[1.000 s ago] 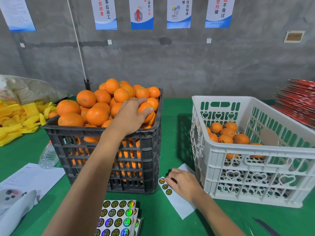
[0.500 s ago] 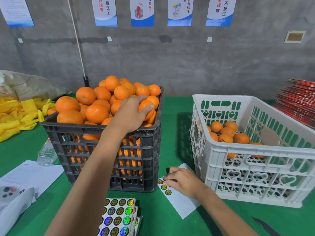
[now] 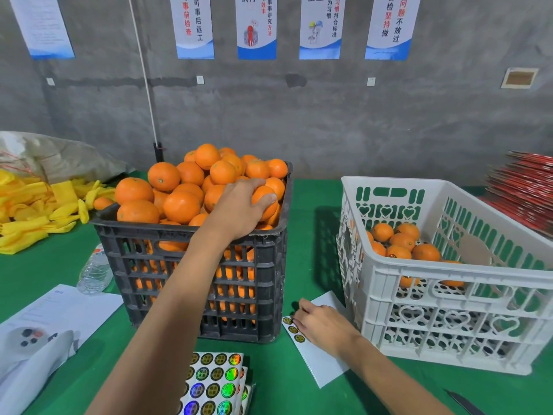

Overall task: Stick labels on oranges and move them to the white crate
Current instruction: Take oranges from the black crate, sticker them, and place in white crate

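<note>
**Left hand on an orange, right hand at the label strip**

A green table [image 3: 311, 205] stands against a bare grey concrete wall hung with five posters [image 3: 256, 28], all cut off at the top edge. Two crates sit on the table. The black crate [image 3: 191, 265] is heaped above its rim with oranges, too many to count. Right of it stands the white crate [image 3: 449, 310], holding about eight oranges [image 3: 401, 241] on its floor, some seen only through the wall holes.

The left hand [image 3: 239, 208] reaches over the black crate's near right corner, fingers curled around one orange [image 3: 264, 200] on the heap. The right hand [image 3: 321, 323] rests on a white strip [image 3: 326, 366] lying between the two crates' bases; its fingertips pinch at a label, though the grip itself is hard to make out. Three round labels [image 3: 294, 329] show on the strip beside the fingers.

In front of the black crate lies a stack of label sheets [image 3: 217, 381], cut off by the bottom edge. Left of the crate are a plastic bottle [image 3: 92, 271], partly hidden behind it, papers [image 3: 59, 307], yellow wrappers [image 3: 36, 211] and a grey sack [image 3: 65, 157]. A red stack [image 3: 526, 190] sits far right, cut off. A dark blade-like tip [image 3: 463, 402] shows at the bottom right; what it is cannot be told.
</note>
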The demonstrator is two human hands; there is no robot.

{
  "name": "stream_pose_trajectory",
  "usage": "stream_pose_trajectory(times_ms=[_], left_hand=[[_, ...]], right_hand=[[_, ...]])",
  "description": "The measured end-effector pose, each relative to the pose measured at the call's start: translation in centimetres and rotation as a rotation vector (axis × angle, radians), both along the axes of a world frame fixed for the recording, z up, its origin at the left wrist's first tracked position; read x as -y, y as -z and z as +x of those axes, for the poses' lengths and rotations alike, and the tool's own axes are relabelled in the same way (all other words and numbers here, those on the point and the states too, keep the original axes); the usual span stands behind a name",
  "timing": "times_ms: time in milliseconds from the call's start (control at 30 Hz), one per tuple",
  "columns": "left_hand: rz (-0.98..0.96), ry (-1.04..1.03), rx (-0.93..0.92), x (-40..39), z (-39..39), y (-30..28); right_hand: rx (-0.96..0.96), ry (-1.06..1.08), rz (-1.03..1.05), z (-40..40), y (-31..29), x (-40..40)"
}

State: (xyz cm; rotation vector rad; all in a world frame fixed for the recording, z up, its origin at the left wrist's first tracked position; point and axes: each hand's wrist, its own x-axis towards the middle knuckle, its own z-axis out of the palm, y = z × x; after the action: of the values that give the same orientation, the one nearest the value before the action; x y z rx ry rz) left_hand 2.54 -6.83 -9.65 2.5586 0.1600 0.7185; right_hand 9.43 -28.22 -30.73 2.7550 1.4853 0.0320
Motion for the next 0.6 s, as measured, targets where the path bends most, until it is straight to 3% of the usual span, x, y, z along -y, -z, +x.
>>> stream_pose_trajectory(times_ms=[200,333,467,600], left_hand=[[-0.004,0.007,0.005,-0.2,0.1,0.0],[0.001,-0.007,0.002,-0.2,0.2,0.1],[0.014,-0.002,0.009,-0.1,0.2,0.1],[0.016,-0.003,0.021,-0.2,0.3,0.2]], right_hand=[[-0.436,0.013,0.276,-0.3,0.0,1.9],[-0.303,-0.009,0.247,-0.1,1.3,2.2],[-0.141,0.104,0.227,0.5,2.0,1.6],[-0.261,0.249,0.345,0.4,1.8,0.3]])
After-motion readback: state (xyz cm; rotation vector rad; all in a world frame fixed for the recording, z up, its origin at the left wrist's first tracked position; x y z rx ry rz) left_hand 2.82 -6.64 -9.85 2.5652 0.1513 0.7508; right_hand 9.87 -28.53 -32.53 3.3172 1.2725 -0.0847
